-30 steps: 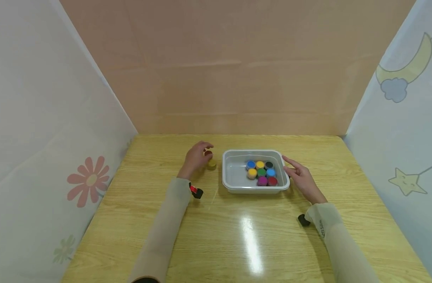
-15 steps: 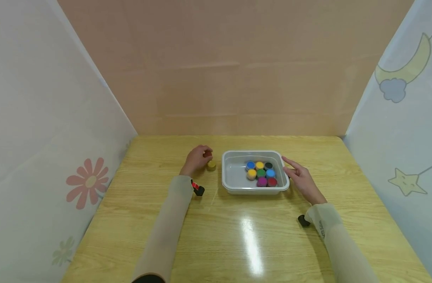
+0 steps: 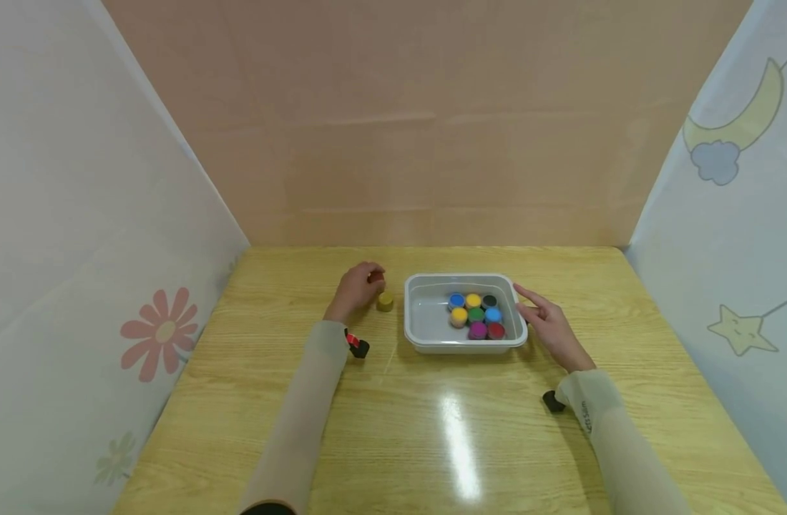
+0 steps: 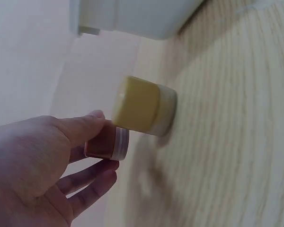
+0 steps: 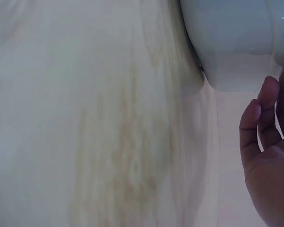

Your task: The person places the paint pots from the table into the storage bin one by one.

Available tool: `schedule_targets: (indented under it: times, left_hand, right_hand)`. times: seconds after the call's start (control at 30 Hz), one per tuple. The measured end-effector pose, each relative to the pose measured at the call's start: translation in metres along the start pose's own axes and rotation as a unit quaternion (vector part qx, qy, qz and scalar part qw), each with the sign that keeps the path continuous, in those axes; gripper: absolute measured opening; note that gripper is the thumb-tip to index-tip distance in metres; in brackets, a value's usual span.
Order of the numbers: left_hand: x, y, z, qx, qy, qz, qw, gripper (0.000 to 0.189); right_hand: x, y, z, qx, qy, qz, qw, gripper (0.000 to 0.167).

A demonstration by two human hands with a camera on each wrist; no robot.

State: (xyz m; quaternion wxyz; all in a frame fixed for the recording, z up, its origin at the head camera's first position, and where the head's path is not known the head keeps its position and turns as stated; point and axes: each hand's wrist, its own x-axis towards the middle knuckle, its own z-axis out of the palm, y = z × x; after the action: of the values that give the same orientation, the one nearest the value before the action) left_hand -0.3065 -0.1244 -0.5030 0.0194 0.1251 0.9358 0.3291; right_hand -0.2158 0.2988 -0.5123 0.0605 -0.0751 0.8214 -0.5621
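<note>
In the left wrist view my left hand [image 4: 33,165] pinches a small paint pot [image 4: 104,141] with a reddish-brown lid between thumb and fingers, above the table. Right beside it a yellow-lidded paint pot [image 4: 142,105] stands upright on the wood; the head view also shows this yellow pot [image 3: 385,302] left of a white plastic tub [image 3: 411,330]. At the tub's right rim rest the fingertips of my right hand [image 3: 553,330], its fingers fairly straight. Several paint pots [image 3: 476,315] with blue, yellow, black, green, purple and red lids sit in the tub's right half.
The wooden table [image 3: 393,415] reaches back to a plain tan wall [image 3: 400,143]. White printed panels [image 3: 78,214] close in both sides. A bright glare streak lies on the wood in front of the tub.
My left hand has closed its fingers round the reddish-brown pot and shifted it slightly left, away from the yellow one. My right hand and the tub have stayed in place.
</note>
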Motion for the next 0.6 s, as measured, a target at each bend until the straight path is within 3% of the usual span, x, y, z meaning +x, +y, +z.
schedule_targets:
  times: [0.4,0.6]
  left_hand:
    - [-0.012,0.022,-0.017,-0.065,0.065,0.068,0.9935,0.031]
    - [-0.02,0.032,-0.018,-0.114,0.074,0.087,0.9869,0.026]
  right_hand:
    - [-0.002,-0.001,-0.002,-0.002,0.005,-0.002,1.0,0.059]
    - [-0.002,0.0,-0.002,0.004,0.0,-0.002,1.0,0.06]
